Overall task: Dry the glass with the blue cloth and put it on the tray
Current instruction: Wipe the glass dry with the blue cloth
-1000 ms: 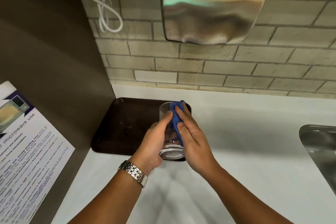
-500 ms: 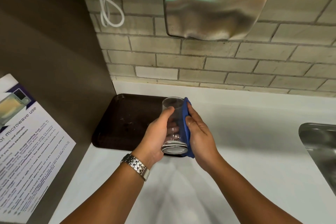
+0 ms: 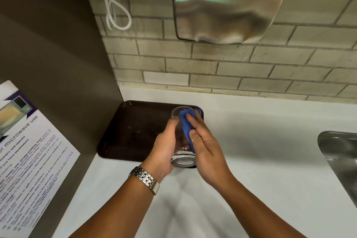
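The left hand (image 3: 164,152) held the glass (image 3: 182,141) in a wrapped grip, fingers curled round the wall at the glass's 9 o'clock side and thumb laid up toward the rim. The glass was tilted, base toward me and mouth pointing to 12 o'clock, and it was carried in the air over the near right corner of the tray (image 3: 135,131); I could not tell that it touched the tray at any point.

The right hand (image 3: 204,145) pressed the cloth (image 3: 185,127) flat against the glass's 3 o'clock side, fingers extended and closed together on the fabric, with the upper end of the cloth bunched at the mouth.

Change noted: half a second earlier the cloth hung as a flat strip down the full outer wall, from rim to base. It had since ridden up and folded toward the rim, and the right fingers had shifted from the side wall to the top face of the glass. The frame one second back showed nearly the same pose as now. I read this as one stroke of a repeated wiping cycle, not a finish.

Meaning for the task: drying was in progress and placement had not begun. The tray lay on the white surface (image 3: 251,141) at 11 o'clock from the hands, bare where the glass would go. A sink (image 3: 340,152) sat at 3 o'clock, well apart.
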The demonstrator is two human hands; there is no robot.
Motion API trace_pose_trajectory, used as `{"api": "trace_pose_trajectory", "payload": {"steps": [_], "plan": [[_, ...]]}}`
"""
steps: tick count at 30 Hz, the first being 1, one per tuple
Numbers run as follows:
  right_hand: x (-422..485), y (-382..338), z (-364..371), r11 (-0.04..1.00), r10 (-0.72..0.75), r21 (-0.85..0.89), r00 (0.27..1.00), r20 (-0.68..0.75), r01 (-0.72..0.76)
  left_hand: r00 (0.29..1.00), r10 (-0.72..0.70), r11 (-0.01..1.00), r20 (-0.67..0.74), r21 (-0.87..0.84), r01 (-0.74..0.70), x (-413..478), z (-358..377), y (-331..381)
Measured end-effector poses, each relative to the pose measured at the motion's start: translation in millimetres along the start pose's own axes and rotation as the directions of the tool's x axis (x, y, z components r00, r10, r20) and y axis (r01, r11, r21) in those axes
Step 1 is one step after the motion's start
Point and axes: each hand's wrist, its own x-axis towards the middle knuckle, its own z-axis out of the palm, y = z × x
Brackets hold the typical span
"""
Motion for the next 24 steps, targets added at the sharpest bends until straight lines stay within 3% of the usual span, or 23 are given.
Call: {"api": "trace_pose_trajectory", "payload": {"steps": [2, 5, 7, 11, 16, 19, 24], "plan": [[0.0, 6.1, -0.5, 0.998, -0.015, 0.062, 1.000, -0.026, 0.016, 1.000, 0.018, 1.000, 0.020, 0.000, -0.018, -1.6, -1.2, 1.5], [5.3, 7.1, -1.7, 0.951, 0.174, 0.267, 0.983, -0.053, -0.154, 1.000, 0.029, 1.000, -0.009, 0.004, -0.029, -4.2, 0.3, -1.6], [0.3, 7.9, 0.0, 0.961, 0.185, 0.214, 0.982, -0.023, -0.176, 0.998, 0.022, 0.999, -0.052, -0.028, -0.024, -4.7, -0.3, -4.0], [-18.5, 11.2, 6.6, 0.989, 0.063, 0.135, 0.998, 0.027, -0.067, 0.999, -0.039, 0.982, -0.029, -0.187, 0.033, -6.8, -5.2, -1.5], [-5.3, 17.9, -2.6, 0.896, 0.274, 0.355, 0.961, 0.031, -0.267, 0.997, 0.067, 0.994, 0.050, -0.088, -0.062, -13.9, 0.0, -5.7], [-5.1, 19.8, -2.5, 0.895, 0.243, 0.383, 0.970, 0.009, -0.228, 0.999, 0.052, 0.997, 0.017, -0.058, -0.051, -14.2, -1.7, -3.6], [-9.1, 20.9, 4.4, 0.967, 0.102, 0.234, 0.994, 0.026, -0.105, 0.999, 0.045, 0.998, -0.028, -0.047, -0.046, -9.5, -6.0, -3.1]]}}
